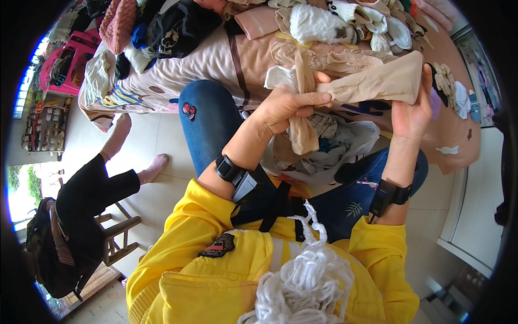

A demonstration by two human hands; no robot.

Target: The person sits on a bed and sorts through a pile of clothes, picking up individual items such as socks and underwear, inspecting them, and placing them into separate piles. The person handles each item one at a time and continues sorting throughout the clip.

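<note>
Between my hands a beige nylon stocking (370, 83) is stretched out flat above the edge of a bed. My left hand (277, 107) grips its bunched part between thumb and fingers, and a loose length hangs below that hand. At the far end, my right hand (410, 115) holds the wide part of the stocking, with the fingers partly hidden behind the fabric. White fabric (281, 77) shows just beyond my left hand. Below the stocking, between my knees, sits a clear plastic bag (366, 135) with crumpled garments in it.
The bed's patterned sheet (210, 56) bears piles of clothes, including a black garment (184, 26) and a fluffy white sock (319, 24). A pink plastic basket (73, 60) stands left. Another person in black trousers (87, 190) sits on a wooden stool (121, 235).
</note>
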